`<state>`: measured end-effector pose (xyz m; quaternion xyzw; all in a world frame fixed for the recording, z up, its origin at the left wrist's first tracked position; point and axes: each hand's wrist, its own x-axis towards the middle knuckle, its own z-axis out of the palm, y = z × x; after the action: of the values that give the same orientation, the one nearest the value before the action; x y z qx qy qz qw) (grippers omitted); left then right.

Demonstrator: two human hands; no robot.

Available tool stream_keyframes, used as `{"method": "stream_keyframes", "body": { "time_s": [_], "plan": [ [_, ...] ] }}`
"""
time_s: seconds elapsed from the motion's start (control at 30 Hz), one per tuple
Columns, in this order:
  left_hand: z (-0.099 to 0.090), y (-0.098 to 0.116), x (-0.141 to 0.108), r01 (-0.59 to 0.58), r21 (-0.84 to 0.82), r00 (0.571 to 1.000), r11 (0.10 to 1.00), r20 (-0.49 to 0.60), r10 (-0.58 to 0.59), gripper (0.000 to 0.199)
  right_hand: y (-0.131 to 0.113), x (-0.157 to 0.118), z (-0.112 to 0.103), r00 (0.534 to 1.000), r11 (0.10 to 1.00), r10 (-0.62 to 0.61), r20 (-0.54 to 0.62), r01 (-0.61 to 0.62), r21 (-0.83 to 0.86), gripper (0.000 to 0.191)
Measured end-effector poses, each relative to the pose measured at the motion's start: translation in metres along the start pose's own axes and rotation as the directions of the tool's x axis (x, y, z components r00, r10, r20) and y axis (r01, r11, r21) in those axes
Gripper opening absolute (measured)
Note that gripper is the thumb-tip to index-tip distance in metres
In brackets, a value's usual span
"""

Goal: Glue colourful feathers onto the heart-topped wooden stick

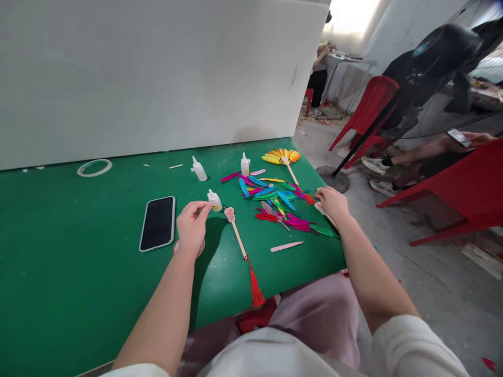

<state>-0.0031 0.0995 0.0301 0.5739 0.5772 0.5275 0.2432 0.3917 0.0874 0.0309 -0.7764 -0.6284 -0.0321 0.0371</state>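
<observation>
My left hand [192,224] is closed in a pinch, fingertips beside a small white glue bottle [214,200]; what the pinch holds, if anything, is too small to name. Just right of it lies a wooden stick [239,239] with a pinkish pad at its top and a red tassel [256,285] at its lower end. At the table's right edge, my right hand [332,203] has its fingertips pressed together over another pale stick with a pinkish end [320,208]; their contents are hidden. Loose coloured feathers [271,196] lie between the hands.
Two more glue bottles [199,170] [245,165] stand behind. A yellow-orange feather fan [282,156], pink tweezers [286,246], a phone [157,224] and a tape ring [94,167] lie on the green table [78,272]. A white panel [157,73] borders its back. Other people sit at right.
</observation>
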Motion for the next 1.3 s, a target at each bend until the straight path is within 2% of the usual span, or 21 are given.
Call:
{"method": "stream_keyframes", "body": {
  "time_s": [0.1,0.17,0.33,0.67,0.83,1.03,1.3],
  "plan": [
    [0.001,-0.001,0.000,0.055,-0.047,0.998,0.997,-0.019,-0.056,0.018,0.005,0.000,-0.005,0.999,1.000,0.017,-0.038,-0.017,0.005,0.031],
    [0.001,-0.001,-0.001,0.077,-0.065,0.997,0.995,-0.023,-0.079,0.022,0.008,0.000,-0.005,1.000,1.000,0.006,-0.022,-0.006,-0.018,0.030],
    [0.002,0.000,-0.002,0.035,-0.099,0.999,0.995,-0.016,-0.037,0.025,0.011,0.000,0.005,0.999,0.997,-0.041,0.036,0.044,-0.067,0.024],
    [0.005,-0.001,-0.004,0.067,-0.152,0.998,0.986,-0.011,-0.069,0.025,0.009,-0.005,0.008,0.997,0.991,-0.078,-0.019,0.076,-0.107,0.018],
    [0.005,0.001,-0.004,0.089,-0.149,0.996,0.985,-0.008,-0.091,0.026,0.011,-0.010,0.004,0.993,0.990,-0.102,-0.067,0.094,-0.104,0.026],
    [0.005,-0.002,-0.004,0.068,-0.124,0.998,0.990,0.001,-0.069,0.031,0.024,-0.011,-0.001,0.996,0.996,-0.049,-0.080,0.043,-0.073,0.026],
    [0.005,-0.004,-0.004,0.065,-0.113,0.998,0.991,-0.009,-0.066,0.031,0.028,-0.010,0.007,0.988,0.977,-0.151,-0.030,0.145,-0.157,0.030]
  ]
}}
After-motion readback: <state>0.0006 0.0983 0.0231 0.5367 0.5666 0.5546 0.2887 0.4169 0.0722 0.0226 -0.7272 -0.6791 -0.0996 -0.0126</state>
